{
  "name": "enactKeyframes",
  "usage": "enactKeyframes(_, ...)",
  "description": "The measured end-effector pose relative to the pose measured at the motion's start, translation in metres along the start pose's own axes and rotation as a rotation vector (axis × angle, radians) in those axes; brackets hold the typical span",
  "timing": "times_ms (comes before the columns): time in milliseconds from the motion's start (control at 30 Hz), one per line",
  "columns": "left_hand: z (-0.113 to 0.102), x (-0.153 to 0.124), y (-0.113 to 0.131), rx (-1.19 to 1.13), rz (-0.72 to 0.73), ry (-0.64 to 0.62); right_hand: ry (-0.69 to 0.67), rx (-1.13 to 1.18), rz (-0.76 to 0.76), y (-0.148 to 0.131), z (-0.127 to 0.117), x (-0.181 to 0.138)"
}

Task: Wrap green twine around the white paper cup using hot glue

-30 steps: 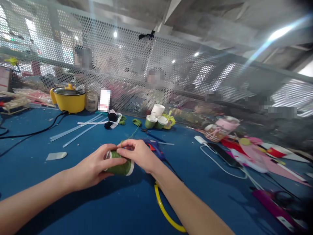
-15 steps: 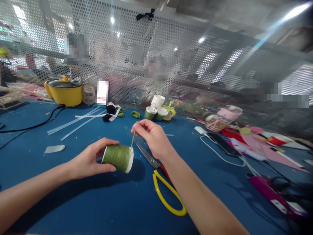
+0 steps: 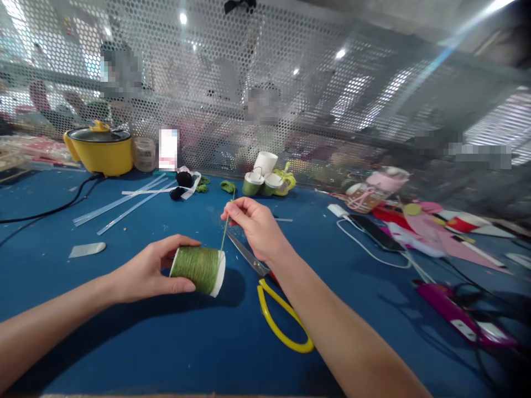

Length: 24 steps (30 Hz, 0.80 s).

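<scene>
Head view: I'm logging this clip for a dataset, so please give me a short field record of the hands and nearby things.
Left hand: grips green twine spool, axis sideways
Right hand: pinches twine strand rising from the spool
Beside right forearm: yellow-handled scissors flat on blue table
Far side: yellow pot, clear sticks, small cups

I log a spool (image 3: 198, 269) wound in olive green with white end rims, and a thread (image 3: 224, 237) of the same green rising from it. Scissors (image 3: 260, 293): yellow handle loops, a red patch near the pivot, grey blades. Tabletop (image 3: 166, 342): plain deep blue. Pot (image 3: 99, 155): bright yellow, dark lid. Small cups (image 3: 251, 185): green, white rims. Rear screen (image 3: 290, 83): pale grey, patterned all over with round holes. Phone (image 3: 375, 232): black.
</scene>
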<state>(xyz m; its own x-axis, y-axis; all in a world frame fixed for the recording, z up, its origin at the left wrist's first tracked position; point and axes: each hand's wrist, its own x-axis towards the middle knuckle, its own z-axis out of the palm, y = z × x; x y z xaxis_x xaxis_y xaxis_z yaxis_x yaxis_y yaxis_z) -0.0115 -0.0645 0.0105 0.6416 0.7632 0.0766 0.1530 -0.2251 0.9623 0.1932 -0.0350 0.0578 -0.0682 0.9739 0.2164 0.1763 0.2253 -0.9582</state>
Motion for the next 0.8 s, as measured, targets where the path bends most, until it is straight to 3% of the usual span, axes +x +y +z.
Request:
enactKeyframes(467,-0.0034,-0.0019,-0.0027,0.268,0.306,0.053,-0.050,-0.095,0.051,0.0084,0.0023,-0.0014)
enactKeyframes(800,-0.0027,-0.0032,0.0023,0.348,0.387,0.104,-0.124,-0.174,0.131,0.0085,0.0067,-0.0080)
